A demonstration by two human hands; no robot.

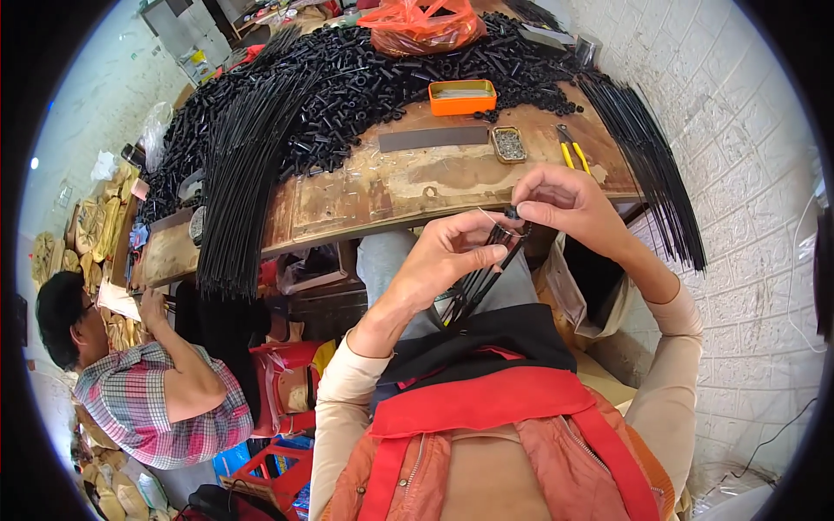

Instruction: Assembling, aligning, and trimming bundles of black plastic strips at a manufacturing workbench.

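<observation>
My left hand (441,259) is closed around several thin black rods (472,293), which hang down toward my lap. A fine pale wire or needle sticks up by its fingertips. Close beside it, my right hand (573,213) is closed in a pinch at the top of the rods, on a small black piece (511,211). Whether that piece is a loose fitting or a rod's end I cannot tell. Both hands are just off the front edge of the wooden table (347,198), above my lap.
A big heap of short black tubes (347,95) covers the table's back. Bundles of black rods (243,174) overhang both sides. An orange box (462,106), a tin of small metal parts (509,146), yellow-handled pliers (573,154) and a grey strip (434,139) lie nearer. A co-worker (165,382) sits at left.
</observation>
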